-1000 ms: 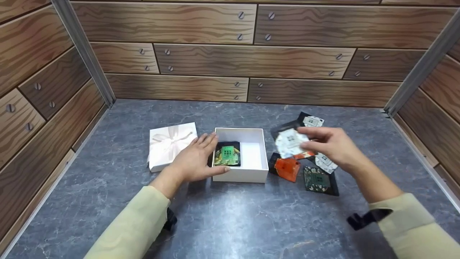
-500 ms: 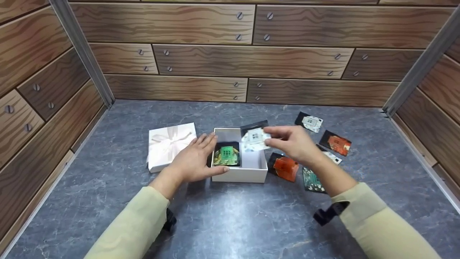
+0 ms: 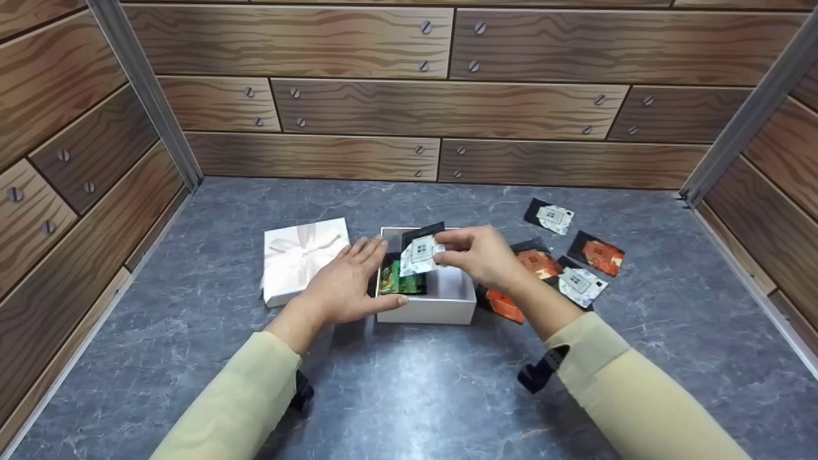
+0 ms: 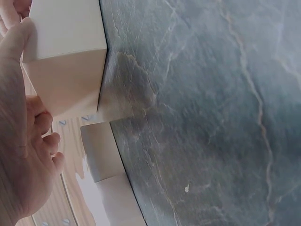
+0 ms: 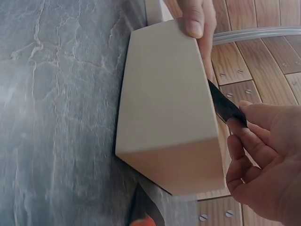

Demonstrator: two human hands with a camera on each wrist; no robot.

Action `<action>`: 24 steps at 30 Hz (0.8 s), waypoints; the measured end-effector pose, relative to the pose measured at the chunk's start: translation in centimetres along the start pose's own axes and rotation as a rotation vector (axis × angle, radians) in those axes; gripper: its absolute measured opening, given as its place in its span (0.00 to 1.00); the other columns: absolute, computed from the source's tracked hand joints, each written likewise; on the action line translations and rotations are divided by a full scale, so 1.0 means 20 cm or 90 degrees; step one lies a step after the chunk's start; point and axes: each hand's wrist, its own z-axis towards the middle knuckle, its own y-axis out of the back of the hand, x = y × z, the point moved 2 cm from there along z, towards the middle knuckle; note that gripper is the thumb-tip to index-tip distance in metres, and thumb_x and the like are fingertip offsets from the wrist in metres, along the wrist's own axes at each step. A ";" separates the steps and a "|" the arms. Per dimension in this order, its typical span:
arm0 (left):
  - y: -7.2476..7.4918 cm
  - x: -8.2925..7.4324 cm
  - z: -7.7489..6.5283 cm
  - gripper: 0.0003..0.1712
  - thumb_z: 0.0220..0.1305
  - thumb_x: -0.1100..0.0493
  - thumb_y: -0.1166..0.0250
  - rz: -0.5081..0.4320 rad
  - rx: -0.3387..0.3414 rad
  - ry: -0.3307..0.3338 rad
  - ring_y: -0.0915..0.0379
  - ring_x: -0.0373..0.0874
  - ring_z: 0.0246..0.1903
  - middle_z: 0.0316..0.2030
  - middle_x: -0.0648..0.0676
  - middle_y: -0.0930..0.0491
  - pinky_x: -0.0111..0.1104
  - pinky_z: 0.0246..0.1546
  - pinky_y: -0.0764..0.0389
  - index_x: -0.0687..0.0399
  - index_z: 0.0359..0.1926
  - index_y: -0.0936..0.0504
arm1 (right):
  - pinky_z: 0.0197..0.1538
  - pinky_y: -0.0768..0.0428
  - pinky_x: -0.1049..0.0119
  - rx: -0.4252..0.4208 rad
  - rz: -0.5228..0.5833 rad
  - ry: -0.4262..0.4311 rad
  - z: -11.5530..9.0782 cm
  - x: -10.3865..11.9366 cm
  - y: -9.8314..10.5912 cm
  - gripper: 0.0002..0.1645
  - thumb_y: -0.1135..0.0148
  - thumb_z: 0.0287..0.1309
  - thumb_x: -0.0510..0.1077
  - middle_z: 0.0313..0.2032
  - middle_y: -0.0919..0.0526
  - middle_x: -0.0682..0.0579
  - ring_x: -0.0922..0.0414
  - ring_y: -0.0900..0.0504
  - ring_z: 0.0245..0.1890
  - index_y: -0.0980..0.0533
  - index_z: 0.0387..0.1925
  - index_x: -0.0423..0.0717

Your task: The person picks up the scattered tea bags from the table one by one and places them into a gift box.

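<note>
Nearest, a gray bench [image 3: 409, 396] is seen; on it, a white box [image 3: 425, 312] is touched by the left hand [image 3: 345, 281], its grip wide, the fingers straight and spread; a black and white packet [image 3: 419, 254] is pinched by the right hand [image 3: 482, 259], its grip narrow, and is held tipped at the top of the box; a green packet [image 3: 391, 283] inside the box is partly hidden by that one; on the left, a white lid [image 3: 284, 284] with a pale bow [image 3: 307, 244] is seen; on the right, loose packets [image 3: 581, 284] are scattered, some partly hidden by the right arm [image 3: 543, 310]; farthest, a wall [image 3: 364, 108] with a wood look is seen.
</note>
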 end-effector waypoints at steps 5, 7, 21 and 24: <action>-0.01 0.01 0.00 0.66 0.66 0.16 0.48 -0.003 -0.003 -0.001 0.58 0.62 0.82 0.84 0.59 0.53 0.50 0.81 0.54 0.59 0.85 0.51 | 0.49 0.15 0.61 0.007 -0.031 0.008 0.03 0.01 -0.05 0.24 0.26 0.63 0.43 0.47 0.08 0.45 0.54 0.12 0.47 0.15 0.59 0.39; -0.01 0.01 0.00 0.66 0.66 0.16 0.48 -0.004 -0.004 -0.001 0.57 0.62 0.82 0.84 0.59 0.53 0.50 0.81 0.54 0.59 0.85 0.51 | 0.48 0.16 0.61 0.008 -0.038 0.008 0.04 0.02 -0.07 0.24 0.26 0.63 0.43 0.47 0.08 0.45 0.54 0.12 0.47 0.14 0.59 0.39; -0.01 0.00 0.00 0.66 0.66 0.17 0.47 -0.002 -0.017 -0.008 0.57 0.62 0.82 0.83 0.60 0.51 0.51 0.81 0.53 0.61 0.85 0.50 | 0.50 0.14 0.57 0.028 -0.080 0.027 0.09 0.03 -0.20 0.23 0.27 0.62 0.40 0.47 0.09 0.43 0.52 0.12 0.46 0.14 0.57 0.35; -0.01 0.00 0.00 0.66 0.66 0.17 0.47 -0.001 -0.019 -0.009 0.57 0.62 0.82 0.83 0.60 0.51 0.51 0.81 0.53 0.61 0.85 0.50 | 0.52 0.14 0.55 0.033 -0.101 0.028 0.09 0.03 -0.21 0.23 0.26 0.62 0.41 0.47 0.09 0.43 0.51 0.12 0.47 0.14 0.57 0.36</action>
